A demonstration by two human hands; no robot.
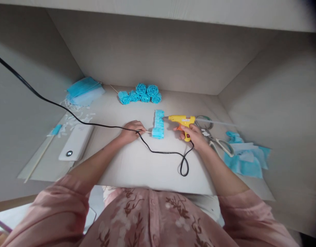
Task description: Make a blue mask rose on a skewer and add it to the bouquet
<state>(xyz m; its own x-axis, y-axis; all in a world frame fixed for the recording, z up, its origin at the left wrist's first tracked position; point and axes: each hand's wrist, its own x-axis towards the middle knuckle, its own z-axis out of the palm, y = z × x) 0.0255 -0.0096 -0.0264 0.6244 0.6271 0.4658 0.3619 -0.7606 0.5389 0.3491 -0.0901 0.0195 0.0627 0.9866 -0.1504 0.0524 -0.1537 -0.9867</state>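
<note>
We are clamping left fingers [140, 125] on one thin stick [148, 132], right fingers [187, 129] around one yellow plastic glue gun [180, 119], one ruffled blue strip [159, 121] lying between on the bench [145, 171], six crinkled flowers [141, 89] behind

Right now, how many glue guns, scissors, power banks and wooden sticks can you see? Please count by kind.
Glue gun, in the right hand: 1
Scissors: 1
Power bank: 1
Wooden sticks, one in the left hand: 3
Total: 6
</note>
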